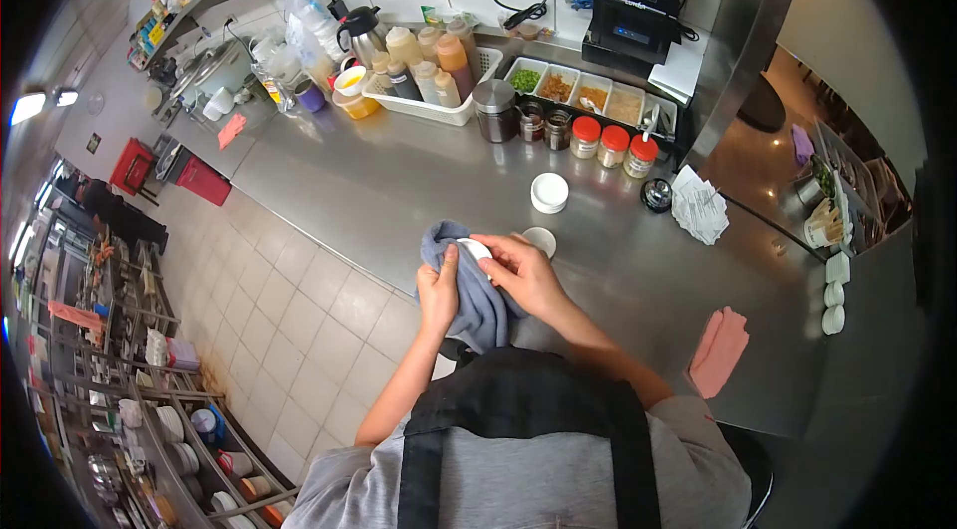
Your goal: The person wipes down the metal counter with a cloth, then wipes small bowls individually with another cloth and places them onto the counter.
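My left hand [439,292] is closed on a grey-blue cloth [483,305] that hangs over the counter's front edge. A small white dish [475,249] sits partly wrapped in that cloth, its lower part hidden. From the other side, my right hand [525,277] grips the dish between thumb and fingers. Just beyond my right fingers, another small white dish [540,241] rests on the steel counter. A little farther back is a stack of white dishes [549,193].
A white basket [424,108] of sauce bottles stands along the back. Beside it are red-lidded jars [613,146] and a topping tray [581,88]. To the right lie a crumpled paper [700,205], a call bell [656,194] and a pink cloth [720,352].
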Action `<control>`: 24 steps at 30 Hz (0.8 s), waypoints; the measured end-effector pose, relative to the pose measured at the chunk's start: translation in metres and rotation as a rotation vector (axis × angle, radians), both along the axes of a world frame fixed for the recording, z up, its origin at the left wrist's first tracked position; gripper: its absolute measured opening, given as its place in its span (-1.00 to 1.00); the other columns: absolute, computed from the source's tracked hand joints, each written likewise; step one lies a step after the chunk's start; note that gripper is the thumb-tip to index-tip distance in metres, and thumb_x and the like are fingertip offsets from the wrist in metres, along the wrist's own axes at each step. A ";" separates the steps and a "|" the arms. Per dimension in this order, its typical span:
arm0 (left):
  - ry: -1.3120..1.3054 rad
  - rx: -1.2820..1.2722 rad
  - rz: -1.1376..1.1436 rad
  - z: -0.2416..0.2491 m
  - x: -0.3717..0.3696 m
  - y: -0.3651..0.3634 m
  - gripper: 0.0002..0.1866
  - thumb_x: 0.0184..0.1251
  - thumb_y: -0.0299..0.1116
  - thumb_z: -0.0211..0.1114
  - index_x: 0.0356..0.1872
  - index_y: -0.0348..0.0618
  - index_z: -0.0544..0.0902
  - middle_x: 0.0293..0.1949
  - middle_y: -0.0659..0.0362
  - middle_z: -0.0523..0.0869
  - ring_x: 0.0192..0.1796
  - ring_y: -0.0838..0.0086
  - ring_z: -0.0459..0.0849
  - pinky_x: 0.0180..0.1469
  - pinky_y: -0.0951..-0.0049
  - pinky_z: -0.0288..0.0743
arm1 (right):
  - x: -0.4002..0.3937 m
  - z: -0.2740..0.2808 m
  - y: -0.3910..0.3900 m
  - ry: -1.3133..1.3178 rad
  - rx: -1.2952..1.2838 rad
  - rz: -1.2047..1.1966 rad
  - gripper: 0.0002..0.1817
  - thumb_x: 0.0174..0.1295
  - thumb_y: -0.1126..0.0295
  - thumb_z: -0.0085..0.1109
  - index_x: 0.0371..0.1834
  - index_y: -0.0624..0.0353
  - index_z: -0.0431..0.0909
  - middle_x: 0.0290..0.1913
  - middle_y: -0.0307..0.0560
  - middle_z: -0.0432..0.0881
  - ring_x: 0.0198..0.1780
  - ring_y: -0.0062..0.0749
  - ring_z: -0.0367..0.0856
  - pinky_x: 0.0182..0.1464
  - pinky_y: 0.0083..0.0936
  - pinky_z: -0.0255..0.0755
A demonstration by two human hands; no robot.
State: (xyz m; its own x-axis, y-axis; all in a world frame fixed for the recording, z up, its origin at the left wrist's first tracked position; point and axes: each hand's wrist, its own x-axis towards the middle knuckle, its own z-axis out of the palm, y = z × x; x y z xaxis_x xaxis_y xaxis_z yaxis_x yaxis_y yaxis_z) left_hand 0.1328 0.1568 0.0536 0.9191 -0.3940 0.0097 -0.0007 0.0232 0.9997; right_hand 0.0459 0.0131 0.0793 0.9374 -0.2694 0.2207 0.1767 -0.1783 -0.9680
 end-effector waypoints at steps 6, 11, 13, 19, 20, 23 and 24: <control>-0.351 0.149 -0.143 0.000 -0.006 -0.005 -0.68 0.22 -0.61 0.26 0.03 -0.27 0.62 -0.18 0.13 0.78 -0.11 0.57 0.68 0.00 0.51 0.53 | 0.005 0.011 -0.018 0.034 -0.190 0.004 -0.78 0.21 0.48 0.28 -0.11 0.25 0.52 -0.26 -0.02 0.63 -0.29 -0.44 0.64 -0.27 -0.44 0.47; -0.213 0.037 0.036 0.002 -0.004 -0.007 -0.74 0.30 -0.59 0.18 0.01 -0.29 0.61 -0.22 0.18 0.75 -0.17 0.59 0.64 -0.06 0.53 0.51 | 0.002 0.006 -0.005 0.019 0.045 -0.001 -0.63 0.15 0.44 0.40 0.01 0.18 0.53 -0.31 -0.16 0.60 -0.33 -0.54 0.60 -0.24 -0.54 0.51; -0.150 -0.008 0.126 0.005 -0.005 -0.009 -0.79 0.36 -0.53 0.16 -0.04 -0.31 0.62 -0.27 0.22 0.73 -0.22 0.59 0.61 -0.12 0.53 0.50 | 0.000 0.001 0.003 0.007 0.142 0.043 -0.62 0.15 0.46 0.39 0.04 0.18 0.54 -0.33 -0.19 0.57 -0.36 -0.58 0.58 -0.26 -0.58 0.50; 0.049 -0.010 0.037 -0.003 -0.005 0.002 -0.64 0.53 -0.15 0.13 -0.16 -0.32 0.62 -0.30 0.23 0.65 -0.25 0.59 0.56 -0.20 0.56 0.46 | 0.002 -0.004 0.005 0.013 0.107 -0.021 -0.72 0.28 0.59 0.19 0.05 0.27 0.54 -0.38 -0.29 0.53 -0.41 -0.76 0.50 -0.43 -0.72 0.43; 0.014 -0.055 0.068 -0.003 -0.007 0.000 -0.61 0.53 -0.08 0.11 -0.14 -0.30 0.60 -0.27 0.21 0.66 -0.25 0.58 0.58 -0.22 0.54 0.47 | 0.003 -0.005 0.005 0.002 0.047 -0.043 -0.73 0.28 0.59 0.18 0.05 0.28 0.54 -0.40 -0.29 0.53 -0.43 -0.75 0.50 -0.45 -0.72 0.43; 0.067 -0.242 0.096 0.004 -0.013 -0.005 -0.47 0.50 0.11 0.04 -0.04 -0.26 0.56 -0.19 0.15 0.67 -0.22 0.49 0.64 -0.21 0.47 0.54 | 0.007 -0.004 0.005 0.042 0.055 -0.083 -0.81 0.27 0.59 0.18 -0.06 0.31 0.52 -0.45 -0.24 0.55 -0.49 -0.72 0.51 -0.49 -0.68 0.43; 0.192 -0.336 0.059 0.010 -0.015 -0.005 -0.41 0.49 0.17 0.00 0.00 -0.26 0.54 -0.16 0.11 0.68 -0.18 0.43 0.66 -0.18 0.44 0.57 | 0.008 -0.004 0.009 0.055 0.112 -0.095 -0.83 0.27 0.58 0.20 -0.10 0.32 0.51 -0.46 -0.23 0.56 -0.50 -0.71 0.51 -0.51 -0.67 0.43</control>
